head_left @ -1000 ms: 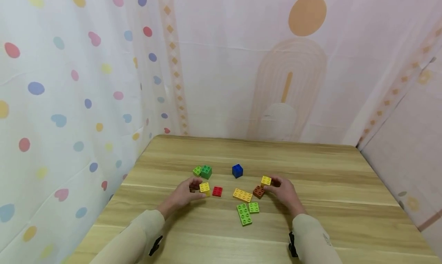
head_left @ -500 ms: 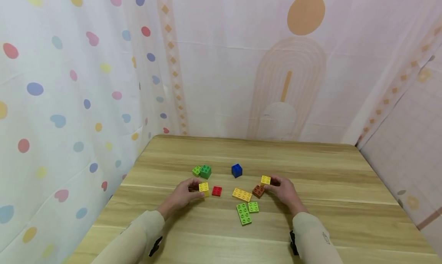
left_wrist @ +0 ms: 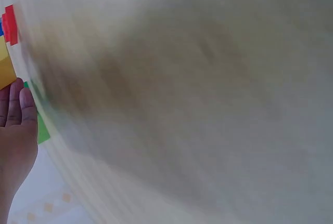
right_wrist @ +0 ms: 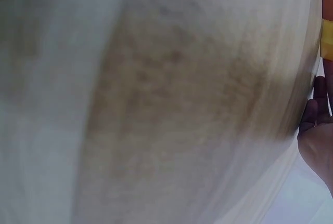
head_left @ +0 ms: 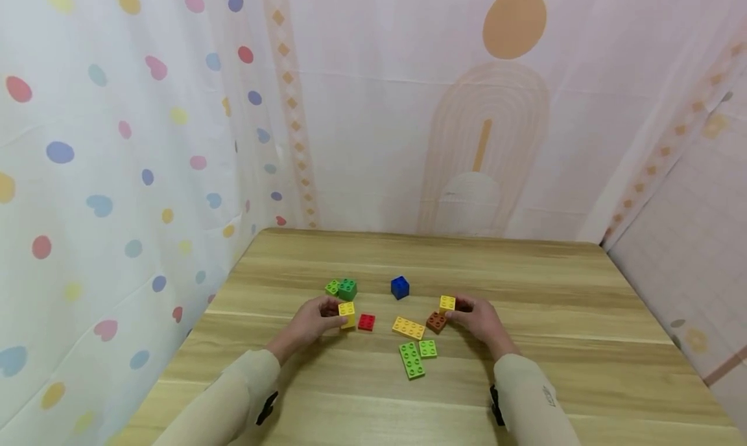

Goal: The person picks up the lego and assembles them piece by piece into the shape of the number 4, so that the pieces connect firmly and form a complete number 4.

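Between thumb and fingers, my left hand (head_left: 309, 323) pinches a yellow two-by-two toy building brick (head_left: 347, 312), just left of a flat red brick (head_left: 366, 322). This yellow brick (left_wrist: 7, 69) also shows at the left edge of the left wrist view. My right hand (head_left: 480, 319) pinches another yellow two-by-two brick (head_left: 447, 303), right behind a brown brick (head_left: 436, 322); whether these two touch, I cannot tell. In the right wrist view only part of the right hand (right_wrist: 318, 130) and its yellow brick (right_wrist: 327, 39) appear, at the right edge.
A blue brick (head_left: 399, 288) stands farther back. Behind my left hand sit a dark green brick (head_left: 347, 289) and a small light green one (head_left: 332, 288). A long orange-yellow brick (head_left: 409, 328), a long lime brick (head_left: 412, 360) and a square lime brick (head_left: 428, 349) lie on the wooden table (head_left: 338, 394).
My left hand has raised its yellow brick slightly and shifted it a little toward the red brick. My right hand and its yellow brick have hardly moved.
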Motion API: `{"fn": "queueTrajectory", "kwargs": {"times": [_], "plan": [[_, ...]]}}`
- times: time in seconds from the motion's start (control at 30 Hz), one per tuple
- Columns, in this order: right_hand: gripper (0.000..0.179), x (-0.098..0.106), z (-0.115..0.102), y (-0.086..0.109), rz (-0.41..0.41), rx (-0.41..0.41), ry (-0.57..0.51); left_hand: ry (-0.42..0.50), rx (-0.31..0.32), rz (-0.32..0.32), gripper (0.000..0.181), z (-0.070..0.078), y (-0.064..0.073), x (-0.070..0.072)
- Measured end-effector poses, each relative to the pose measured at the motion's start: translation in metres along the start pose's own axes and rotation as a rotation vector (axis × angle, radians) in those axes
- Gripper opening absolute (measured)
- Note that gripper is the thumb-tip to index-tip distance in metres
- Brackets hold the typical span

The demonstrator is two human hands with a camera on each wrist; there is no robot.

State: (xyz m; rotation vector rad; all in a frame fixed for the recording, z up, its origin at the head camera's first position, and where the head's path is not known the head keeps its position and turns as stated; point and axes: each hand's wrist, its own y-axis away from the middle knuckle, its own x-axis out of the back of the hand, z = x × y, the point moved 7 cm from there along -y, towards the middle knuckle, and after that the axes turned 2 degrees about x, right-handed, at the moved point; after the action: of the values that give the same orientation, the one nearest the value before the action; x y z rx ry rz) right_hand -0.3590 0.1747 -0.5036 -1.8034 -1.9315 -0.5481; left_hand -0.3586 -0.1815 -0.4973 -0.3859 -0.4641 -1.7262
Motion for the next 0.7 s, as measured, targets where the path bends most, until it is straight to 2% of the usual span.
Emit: {"fn": "queueTrajectory", "kwargs": {"times": [0.2, 0.37, 0.57, 0.7], "plan": [[0.04, -0.001, 0.001, -0.001, -0.022, -0.011, 0.0, -0.005, -0.05, -0.02, 0.032, 0.018, -0.007, -0.006], [0.047, 0.0, 0.001, -0.003, -0.043, -0.013, 0.011, 0.01, -0.044, -0.026, 0.033, 0.033, -0.014, -0.014], [0.044, -0.002, 0.003, -0.006, -0.058, -0.013, 0.006, 0.066, -0.081, -0.071, 0.028, 0.052, -0.02, -0.031], [0.044, -0.002, 0.001, -0.006, -0.058, -0.005, 0.009, 0.065, -0.1, -0.08, 0.028, 0.064, -0.026, -0.042]]}}
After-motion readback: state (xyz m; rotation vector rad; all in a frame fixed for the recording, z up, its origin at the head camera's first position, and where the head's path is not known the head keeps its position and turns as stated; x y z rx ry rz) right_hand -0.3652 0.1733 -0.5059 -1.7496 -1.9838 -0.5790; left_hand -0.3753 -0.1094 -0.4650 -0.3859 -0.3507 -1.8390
